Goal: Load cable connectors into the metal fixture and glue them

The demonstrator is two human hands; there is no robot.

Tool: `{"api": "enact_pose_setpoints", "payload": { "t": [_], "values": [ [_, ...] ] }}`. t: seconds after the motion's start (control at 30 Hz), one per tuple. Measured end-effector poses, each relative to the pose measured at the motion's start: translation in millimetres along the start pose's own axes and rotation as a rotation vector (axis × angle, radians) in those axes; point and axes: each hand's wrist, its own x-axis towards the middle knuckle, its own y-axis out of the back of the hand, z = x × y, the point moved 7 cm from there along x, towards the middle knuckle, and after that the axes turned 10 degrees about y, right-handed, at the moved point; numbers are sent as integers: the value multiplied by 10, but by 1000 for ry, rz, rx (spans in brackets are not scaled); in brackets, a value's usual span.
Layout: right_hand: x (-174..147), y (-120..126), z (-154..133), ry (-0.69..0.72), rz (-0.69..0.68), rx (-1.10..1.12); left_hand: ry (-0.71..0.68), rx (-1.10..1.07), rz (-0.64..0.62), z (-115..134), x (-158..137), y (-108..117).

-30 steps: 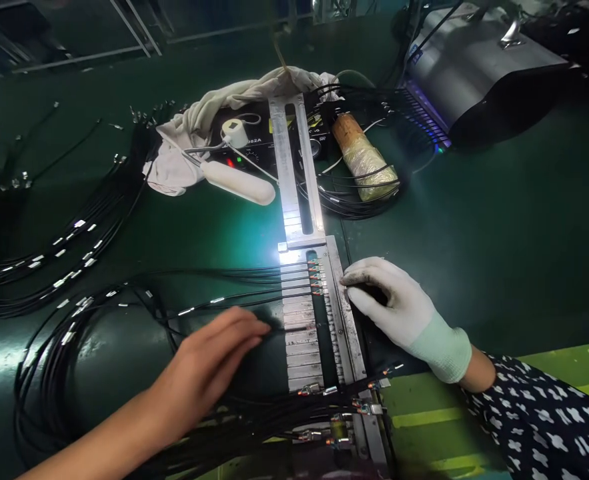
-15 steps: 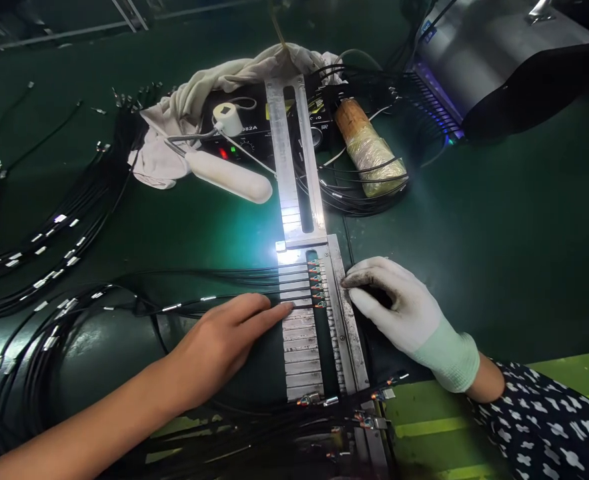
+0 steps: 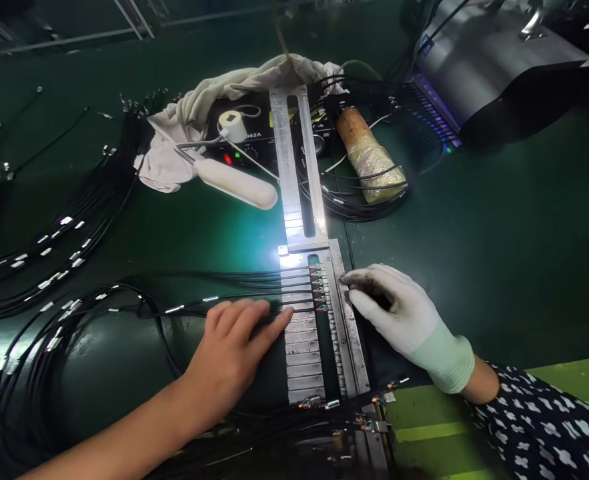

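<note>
A metal fixture (image 3: 304,363) with a row of narrow slots runs down the middle of the table. Several thin black cables (image 3: 254,291) lie across its upper slots, their stripped ends with small coloured wires and metal connectors (image 3: 319,290) lined up over the long gap. My bare left hand (image 3: 234,350) is at the left edge, its thumb stretched out onto the lowest cable in the row and its fingers raised apart from the thumb. My right hand (image 3: 399,310), in a white glove, has thumb and forefinger closed at the right rail of the fixture.
A lamp with a white handle (image 3: 237,183) leans before a black control box (image 3: 254,150) draped with white cloth (image 3: 224,83). A wrapped wooden block (image 3: 371,157) stands right of it. Cable bundles (image 3: 34,380) lie left; loose connectors (image 3: 374,425) lie near the front. A grey machine (image 3: 494,73) stands back right.
My left hand has turned, its fingers lifting back from the cable while the thumb now rests at the slots. My right hand keeps its place on the rail. The view has shifted slightly.
</note>
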Motion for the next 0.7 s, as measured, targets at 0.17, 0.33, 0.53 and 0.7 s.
{"api": "enact_pose_setpoints", "payload": {
  "t": [0.17, 0.33, 0.53, 0.7],
  "values": [
    [-10, -19, 17, 7, -6, 1, -78, -120, -124, 111, 28, -73],
    [-6, -14, -3, 17, 12, -10, -114, -36, -156, 153, -36, -132],
    [55, -94, -127, 119, -60, -217, -138, 125, -97, 204, 40, -101],
    [68, -141, -175, 136, -58, -325, -115, 76, -52, 245, 267, -44]
  ]
}}
